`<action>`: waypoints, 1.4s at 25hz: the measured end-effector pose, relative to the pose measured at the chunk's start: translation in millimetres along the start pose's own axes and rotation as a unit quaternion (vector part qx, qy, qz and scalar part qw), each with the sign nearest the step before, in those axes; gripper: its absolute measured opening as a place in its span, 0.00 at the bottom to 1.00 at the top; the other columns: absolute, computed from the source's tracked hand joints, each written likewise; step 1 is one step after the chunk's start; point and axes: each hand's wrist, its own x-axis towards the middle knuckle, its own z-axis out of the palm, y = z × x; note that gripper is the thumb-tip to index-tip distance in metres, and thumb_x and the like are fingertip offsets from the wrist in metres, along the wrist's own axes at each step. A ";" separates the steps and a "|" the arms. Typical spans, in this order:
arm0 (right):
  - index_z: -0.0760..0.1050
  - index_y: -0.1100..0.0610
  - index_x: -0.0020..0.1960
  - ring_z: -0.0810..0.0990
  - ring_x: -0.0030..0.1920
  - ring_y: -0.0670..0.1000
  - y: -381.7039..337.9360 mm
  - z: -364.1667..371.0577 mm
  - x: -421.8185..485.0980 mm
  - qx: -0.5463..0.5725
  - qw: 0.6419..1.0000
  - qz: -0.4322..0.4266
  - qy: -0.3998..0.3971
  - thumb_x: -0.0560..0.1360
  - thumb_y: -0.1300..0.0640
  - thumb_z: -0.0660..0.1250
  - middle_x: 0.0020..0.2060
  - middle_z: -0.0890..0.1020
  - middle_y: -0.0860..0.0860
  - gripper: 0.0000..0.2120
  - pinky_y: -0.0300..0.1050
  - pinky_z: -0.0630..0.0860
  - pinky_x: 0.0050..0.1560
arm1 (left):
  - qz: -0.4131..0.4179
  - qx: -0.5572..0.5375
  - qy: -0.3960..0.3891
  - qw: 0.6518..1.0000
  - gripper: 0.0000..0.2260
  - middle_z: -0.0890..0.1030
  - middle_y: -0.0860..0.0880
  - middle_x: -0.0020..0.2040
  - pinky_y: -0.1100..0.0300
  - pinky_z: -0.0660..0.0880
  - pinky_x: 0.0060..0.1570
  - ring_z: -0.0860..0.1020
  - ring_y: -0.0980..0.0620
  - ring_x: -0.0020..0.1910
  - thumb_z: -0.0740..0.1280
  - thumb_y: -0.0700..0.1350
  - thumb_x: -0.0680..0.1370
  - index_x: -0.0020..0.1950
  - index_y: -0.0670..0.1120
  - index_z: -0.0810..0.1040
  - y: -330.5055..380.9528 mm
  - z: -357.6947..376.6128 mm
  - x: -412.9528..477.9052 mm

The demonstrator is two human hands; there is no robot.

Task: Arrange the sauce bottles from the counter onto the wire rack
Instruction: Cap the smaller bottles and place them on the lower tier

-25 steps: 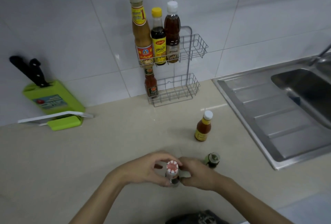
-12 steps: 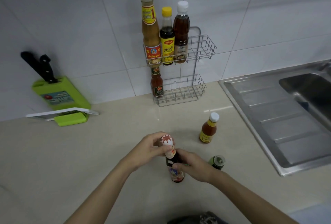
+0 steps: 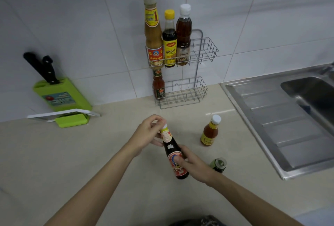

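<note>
Pale beige counter (image 3: 63, 162), bounded by white tiled wall at back edge and steel sink (image 3: 282, 122) at right. Wire rack (image 3: 182, 97) standing at back edge, green knife block (image 3: 61, 97) toward back-left. Orange sauce bottle (image 3: 209, 131) upright near sink; small green-capped bottle (image 3: 219, 164) closer to front.

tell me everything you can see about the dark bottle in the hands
The dark bottle looks like glass filled with near-black sauce. It has a slim neck with a pale label, a white cap mostly hidden by fingers, and a red, white and blue label on its body. It is tilted, cap away from the person, base towards them. The left hand has a grip on the cap and neck, the right hand on the body. It seems lifted above the counter.
</note>
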 end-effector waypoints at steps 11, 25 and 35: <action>0.69 0.43 0.62 0.81 0.44 0.49 -39.0 13.3 -19.5 0.084 0.994 -0.021 0.072 0.76 0.41 0.64 0.47 0.80 0.49 0.17 0.46 0.79 0.42 | 0.101 0.395 0.086 0.909 0.24 0.78 0.44 0.36 0.51 0.72 0.40 0.77 0.44 0.40 0.51 0.57 0.83 0.37 0.43 0.75 41.3 -4.2 13.6; 0.71 0.56 0.60 0.77 0.32 0.51 -51.8 -1.3 -21.0 0.397 0.899 -0.025 -0.181 0.75 0.38 0.62 0.39 0.75 0.55 0.24 0.45 0.78 0.32 | 0.182 0.212 -0.086 0.956 0.19 0.82 0.55 0.52 0.62 0.75 0.43 0.78 0.60 0.49 0.53 0.54 0.83 0.54 0.51 0.82 76.1 -16.8 4.7; 0.70 0.62 0.62 0.77 0.30 0.53 -51.1 1.1 -16.5 0.308 0.945 -0.031 -0.109 0.69 0.35 0.67 0.37 0.76 0.57 0.35 0.46 0.76 0.32 | 0.175 0.384 0.007 0.907 0.29 0.79 0.43 0.37 0.52 0.72 0.38 0.78 0.47 0.38 0.48 0.60 0.82 0.40 0.40 0.76 86.0 -15.7 -4.4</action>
